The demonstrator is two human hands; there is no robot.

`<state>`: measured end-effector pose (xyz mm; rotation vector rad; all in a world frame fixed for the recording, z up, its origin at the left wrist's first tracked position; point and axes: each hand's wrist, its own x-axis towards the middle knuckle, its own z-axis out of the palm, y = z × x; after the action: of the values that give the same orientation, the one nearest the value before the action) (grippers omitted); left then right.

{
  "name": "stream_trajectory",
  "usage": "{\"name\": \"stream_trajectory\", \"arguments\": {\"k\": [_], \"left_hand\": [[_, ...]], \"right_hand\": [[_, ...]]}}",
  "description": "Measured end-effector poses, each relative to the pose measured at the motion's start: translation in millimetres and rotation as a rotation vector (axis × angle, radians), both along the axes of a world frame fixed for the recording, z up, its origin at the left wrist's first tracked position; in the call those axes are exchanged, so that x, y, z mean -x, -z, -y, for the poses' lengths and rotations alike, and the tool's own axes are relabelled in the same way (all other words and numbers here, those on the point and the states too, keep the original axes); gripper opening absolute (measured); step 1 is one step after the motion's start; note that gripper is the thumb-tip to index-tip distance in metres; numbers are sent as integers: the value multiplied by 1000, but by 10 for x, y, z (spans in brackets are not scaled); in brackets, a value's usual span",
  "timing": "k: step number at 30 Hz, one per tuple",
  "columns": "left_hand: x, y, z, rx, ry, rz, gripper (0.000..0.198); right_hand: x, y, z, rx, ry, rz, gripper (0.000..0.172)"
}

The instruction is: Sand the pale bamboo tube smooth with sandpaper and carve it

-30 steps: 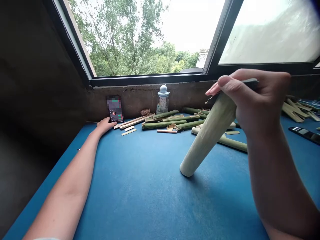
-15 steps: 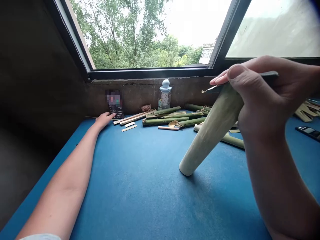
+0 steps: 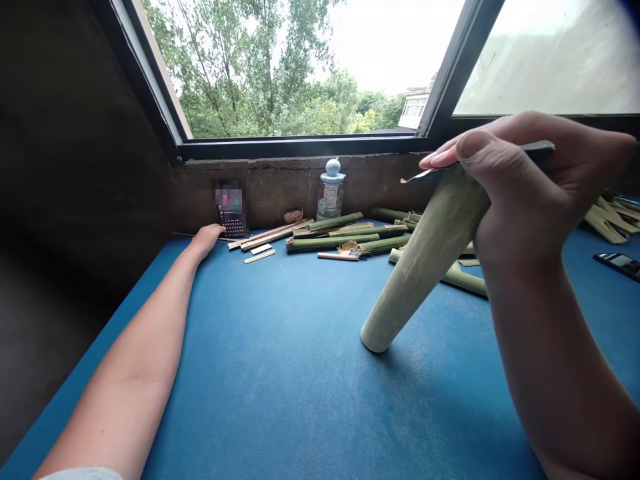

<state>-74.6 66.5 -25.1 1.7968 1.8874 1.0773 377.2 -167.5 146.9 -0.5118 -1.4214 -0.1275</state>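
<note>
My right hand (image 3: 525,193) is closed around the top of a thick pale-green bamboo tube (image 3: 420,267) together with a thin dark blade (image 3: 537,149) laid across its upper end. The tube leans, with its lower end resting on the blue table (image 3: 280,373). My left arm stretches far across the table. At the back wall, my left hand (image 3: 206,237) lies with its fingers touching the base of a phone (image 3: 230,210) that leans on the wall. I cannot see those fingers well enough to judge them.
Several green bamboo sticks (image 3: 335,239) and pale split strips (image 3: 260,248) lie along the back wall, near a glass bottle (image 3: 330,190) with a light blue cap. More bamboo pieces (image 3: 607,223) and a dark flat object (image 3: 617,264) lie at the right. A window is above.
The view has shifted slightly, so the right hand with the tube sits higher and more to the right. The phone screen now shows a keypad. The left hand stays at the phone.
</note>
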Motion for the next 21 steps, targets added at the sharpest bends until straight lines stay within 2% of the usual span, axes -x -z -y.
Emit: {"name": "stream_trajectory", "arguments": {"k": [6,9,11,12,14,16,18,21], "left_hand": [[-84,-66,79,-13,-35,67,39],[-87,-67,80,-13,-25,48,35],[-85,-60,67,-12,-17,34,29],[-88,-57,59,-7,-16,27,27],[-106,-55,45,15,-34,2,32],[-136,-60,34,39,-76,-44,41],[-168,-70,30,58,-111,-96,47],[-200,-84,31,72,-106,-117,52]], "right_hand": [[293,-36,352,-58,-59,-7,12],[337,-18,402,-98,-32,73,13],[273,5,310,-86,62,60,16],[229,16,249,-54,155,55,16],[161,31,161,20,374,85,15],[168,34,171,35,494,151,12],[247,31,262,-3,454,214,15],[374,26,371,-113,293,210,16]]}}
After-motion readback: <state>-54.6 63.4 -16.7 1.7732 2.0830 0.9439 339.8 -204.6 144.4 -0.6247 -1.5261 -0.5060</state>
